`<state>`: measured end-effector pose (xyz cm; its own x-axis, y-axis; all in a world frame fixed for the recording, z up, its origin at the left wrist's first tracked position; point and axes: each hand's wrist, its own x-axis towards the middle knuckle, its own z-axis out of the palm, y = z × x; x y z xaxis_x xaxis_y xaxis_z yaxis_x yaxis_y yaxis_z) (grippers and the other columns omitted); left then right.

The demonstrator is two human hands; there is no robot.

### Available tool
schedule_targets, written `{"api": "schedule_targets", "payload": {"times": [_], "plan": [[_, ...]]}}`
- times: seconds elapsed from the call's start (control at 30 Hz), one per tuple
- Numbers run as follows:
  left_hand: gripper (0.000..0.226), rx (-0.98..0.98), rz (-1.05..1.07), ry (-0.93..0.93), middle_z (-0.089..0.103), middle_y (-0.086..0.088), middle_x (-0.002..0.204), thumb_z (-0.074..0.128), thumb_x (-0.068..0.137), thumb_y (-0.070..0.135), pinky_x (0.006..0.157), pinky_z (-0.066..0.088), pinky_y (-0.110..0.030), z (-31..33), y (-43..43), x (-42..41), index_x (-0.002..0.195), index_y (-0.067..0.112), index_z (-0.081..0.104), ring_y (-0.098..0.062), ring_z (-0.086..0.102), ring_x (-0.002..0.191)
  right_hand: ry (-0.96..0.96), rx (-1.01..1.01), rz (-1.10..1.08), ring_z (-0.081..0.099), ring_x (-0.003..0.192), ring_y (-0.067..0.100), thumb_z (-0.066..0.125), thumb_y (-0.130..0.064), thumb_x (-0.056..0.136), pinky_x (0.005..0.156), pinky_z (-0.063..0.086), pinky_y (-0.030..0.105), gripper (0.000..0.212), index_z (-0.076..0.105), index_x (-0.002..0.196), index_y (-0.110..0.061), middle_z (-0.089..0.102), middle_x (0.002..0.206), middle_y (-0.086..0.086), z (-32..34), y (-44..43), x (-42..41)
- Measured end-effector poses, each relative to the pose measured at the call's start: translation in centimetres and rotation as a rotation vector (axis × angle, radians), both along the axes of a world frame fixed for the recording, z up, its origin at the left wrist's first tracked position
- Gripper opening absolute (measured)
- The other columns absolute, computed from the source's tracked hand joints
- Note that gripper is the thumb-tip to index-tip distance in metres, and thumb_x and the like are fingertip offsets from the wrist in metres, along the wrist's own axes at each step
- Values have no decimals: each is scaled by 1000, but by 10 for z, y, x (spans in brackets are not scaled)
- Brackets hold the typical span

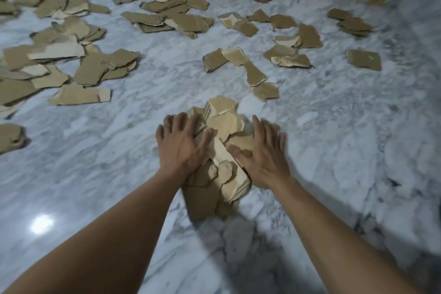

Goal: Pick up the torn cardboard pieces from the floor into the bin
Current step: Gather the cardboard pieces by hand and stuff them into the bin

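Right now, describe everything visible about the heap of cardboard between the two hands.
The heap of cardboard is a loose mound of torn brown corrugated pieces, some showing paler peeled faces and ragged edges. The pieces overlap at odd angles, several tilted up rather than flat. It sits on the grey-veined marble floor, nearer than the scattered pieces beyond. The left hand presses its left side, fingers spread; the right hand flanks its right side. Neither has lifted it.
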<state>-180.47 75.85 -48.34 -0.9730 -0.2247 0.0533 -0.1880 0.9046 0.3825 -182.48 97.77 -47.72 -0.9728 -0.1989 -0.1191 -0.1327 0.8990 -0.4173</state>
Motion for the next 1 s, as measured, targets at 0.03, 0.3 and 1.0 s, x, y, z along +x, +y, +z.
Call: {"api": "schedule_targets", "payload": {"times": [0.03,0.3,1.0], "plan": [[64,3,-45,17,43,0,152,24,95,70,116,19,-48,-1,0,3,148,37,41,-29,26,144,37,-14,-19,4,155,32,19,-96,75,123,-4,56,111,2,161,-28,13,167,13,-2,-4,4],[111,77,-222,-200,-17,7,166,17,65,104,121,-13,-59,25,6,71,158,48,-6,-31,-20,153,-39,-246,-39,8,154,30,36,-89,81,124,-2,56,101,3,161,-37,4,167,12,4,-40,-27],[86,4,301,-20,37,-9,149,28,91,79,109,26,-54,2,8,79,153,19,28,-38,29,138,-8,174,-55,29,137,36,27,-85,88,109,27,49,101,17,160,-15,26,160,13,19,-64,19]]}}
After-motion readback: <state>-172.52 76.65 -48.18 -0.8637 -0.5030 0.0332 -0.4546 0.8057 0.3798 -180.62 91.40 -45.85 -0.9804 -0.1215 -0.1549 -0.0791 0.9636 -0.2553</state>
